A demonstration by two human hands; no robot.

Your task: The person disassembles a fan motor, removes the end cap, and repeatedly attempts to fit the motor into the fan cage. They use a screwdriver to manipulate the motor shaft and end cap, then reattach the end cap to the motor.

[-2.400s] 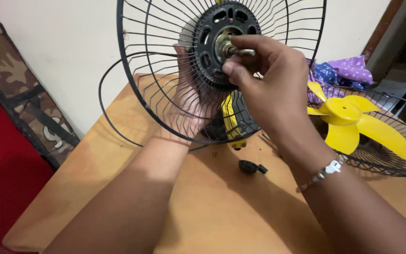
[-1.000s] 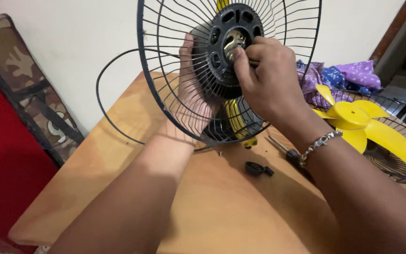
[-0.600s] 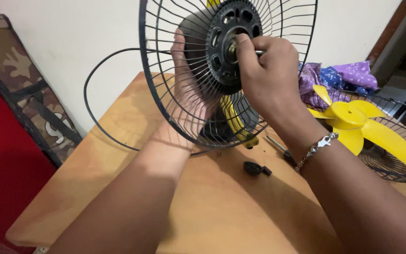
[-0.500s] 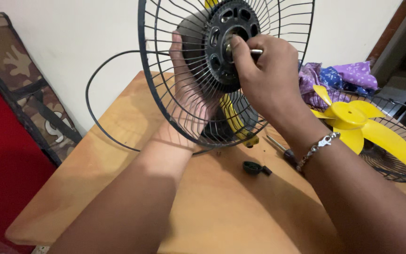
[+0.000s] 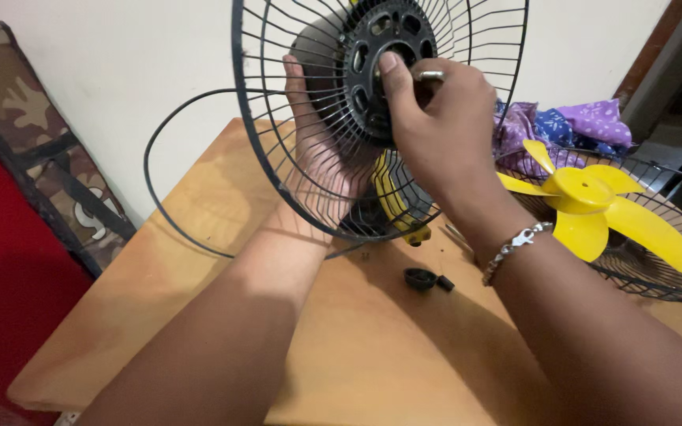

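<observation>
A black wire fan guard stands upright over the wooden table, fixed to a dark motor body with a black round hub at its centre. My left hand reaches behind the wires and cups the motor from the back. In front, my right hand pinches the metal shaft poking out of the hub, thumb pressed on the hub's face. A yellow and black stand part shows below the hub.
A yellow fan blade lies in a second black guard at the right. A small black cap rests on the table. Purple and blue cloth is behind. A camouflage bag leans at the left.
The guard and both hands have shifted slightly in view. My right hand's fingers have turned around the shaft while my left hand stays behind the guard.
</observation>
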